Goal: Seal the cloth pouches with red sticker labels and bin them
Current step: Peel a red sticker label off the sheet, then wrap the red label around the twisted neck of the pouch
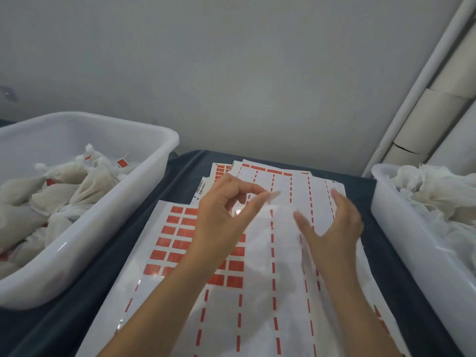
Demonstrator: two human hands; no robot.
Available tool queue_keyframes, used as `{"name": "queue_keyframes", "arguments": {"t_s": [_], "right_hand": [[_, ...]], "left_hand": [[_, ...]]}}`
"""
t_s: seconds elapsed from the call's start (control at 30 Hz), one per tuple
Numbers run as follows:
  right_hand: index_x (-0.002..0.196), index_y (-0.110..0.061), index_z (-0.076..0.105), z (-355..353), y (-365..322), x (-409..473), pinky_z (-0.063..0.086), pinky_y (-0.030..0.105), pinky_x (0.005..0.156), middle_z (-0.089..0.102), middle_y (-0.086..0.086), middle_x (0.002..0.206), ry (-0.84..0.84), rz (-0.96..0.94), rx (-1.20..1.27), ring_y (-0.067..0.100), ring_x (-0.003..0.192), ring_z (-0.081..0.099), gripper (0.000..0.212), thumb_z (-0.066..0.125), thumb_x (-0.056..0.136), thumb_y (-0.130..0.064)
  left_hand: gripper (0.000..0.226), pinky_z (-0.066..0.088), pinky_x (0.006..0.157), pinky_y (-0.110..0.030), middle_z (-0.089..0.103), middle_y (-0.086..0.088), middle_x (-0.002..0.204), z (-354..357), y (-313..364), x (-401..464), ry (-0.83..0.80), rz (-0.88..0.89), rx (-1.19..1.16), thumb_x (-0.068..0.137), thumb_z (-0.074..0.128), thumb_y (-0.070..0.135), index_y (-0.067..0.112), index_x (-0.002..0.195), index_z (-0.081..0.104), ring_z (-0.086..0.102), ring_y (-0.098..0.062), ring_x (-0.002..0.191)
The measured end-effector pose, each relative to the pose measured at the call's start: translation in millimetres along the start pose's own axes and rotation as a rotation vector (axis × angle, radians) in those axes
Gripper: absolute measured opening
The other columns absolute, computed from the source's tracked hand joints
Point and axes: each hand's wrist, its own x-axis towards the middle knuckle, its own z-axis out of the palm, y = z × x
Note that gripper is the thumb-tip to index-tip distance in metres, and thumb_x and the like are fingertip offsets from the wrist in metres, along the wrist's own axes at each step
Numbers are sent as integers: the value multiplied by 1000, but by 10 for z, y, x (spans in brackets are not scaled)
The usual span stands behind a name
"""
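Left bin [144,176] – sealed pouches [61,191], red labels showing. Right bin [401,228] – loose cloth pouches [438,194], cut off at edge. Sticker sheets [180,243] stacked on dark counter [108,256] between bins. Left hand [219,220] pinching thin translucent piece – blurred, unclear what. Right hand [334,228] fingers relaxed, holding nothing, above sheets. Forearms hide middle of near sheet.

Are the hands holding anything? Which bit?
Hard to tell. The left hand pinches thumb to fingertips above the sticker sheet, but blur hides any sticker. The right hand is open, holding nothing.
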Motion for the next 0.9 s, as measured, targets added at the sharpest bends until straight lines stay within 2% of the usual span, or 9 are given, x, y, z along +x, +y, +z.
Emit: {"name": "queue_keyframes", "arguments": {"t_s": [0.03, 0.1, 0.17, 0.23, 0.37, 0.57, 0.67, 0.77, 0.9], "right_hand": [[104, -35, 53, -55, -67, 2, 33, 39, 102, 44, -10, 131, 8, -36, 41, 19, 125, 40, 41, 55, 70, -58], [72, -30, 58, -156, -233, -13, 37, 33, 93, 50, -22, 100, -234, 32, 135, 15, 104, 53, 36, 42, 71, -63], [70, -26, 61, -246, -319, -68, 43, 33, 91, 57, -18, 91, -550, 179, 229, 16, 96, 57, 40, 41, 76, -61], [80, -23, 68, -315, -265, -178, 49, 29, 84, 66, -14, 91, -688, 247, 360, 14, 95, 60, 44, 48, 69, -61], [80, -25, 76, -371, -63, -361, 47, 18, 71, 71, -18, 91, -656, 253, 504, 8, 89, 65, 29, 64, 64, -46], [89, -33, 63, -315, 1, -380, 47, 21, 75, 65, -15, 99, -326, 236, 625, 11, 89, 63, 38, 59, 60, -55], [105, -44, 51, -345, -34, -413, 48, 20, 83, 67, -18, 100, -460, 82, 591, 7, 93, 65, 52, 59, 56, -57], [115, -47, 42, -310, -78, -524, 48, 5, 67, 70, -19, 96, -651, -42, 583, -2, 93, 65, 60, 66, 60, -44], [112, -45, 43, -310, -83, -534, 44, 1, 61, 72, -13, 85, -617, -61, 576, 1, 85, 67, 57, 67, 62, -35]], "left_hand": [[4, 43, 67, -3, 54, 24, 75, -14, 28, -35, -25, 59, 30, 72, 59, 46, 45, 74, 56, 52, 3, 81], [4, 43, 68, -4, 50, 26, 76, -40, 56, -112, -77, 182, 116, 76, 62, 43, 43, 78, 57, 50, 4, 81], [6, 44, 68, -6, 49, 28, 78, -55, 55, -209, -132, 263, 175, 76, 65, 35, 34, 82, 64, 49, 2, 81], [12, 45, 68, -10, 52, 23, 78, -50, 17, -322, -167, 326, 222, 74, 67, 31, 23, 83, 70, 49, -1, 80], [16, 44, 72, -8, 52, 15, 91, -12, -101, -507, -255, 331, 289, 74, 67, 32, 21, 84, 72, 44, 9, 84], [9, 42, 77, -5, 54, 30, 93, -47, -121, -593, -328, 131, 158, 73, 62, 54, 46, 75, 62, 51, 3, 90], [13, 43, 72, -6, 56, 20, 94, -74, -110, -613, -346, 124, 125, 73, 60, 57, 45, 73, 63, 53, 1, 86], [27, 45, 69, -8, 58, 17, 92, -72, -103, -618, -352, 125, 87, 74, 61, 55, 37, 95, 61, 54, -2, 84], [25, 43, 65, -8, 59, 15, 87, -68, -116, -605, -368, 120, 42, 75, 63, 51, 35, 94, 63, 54, -2, 81]]}}
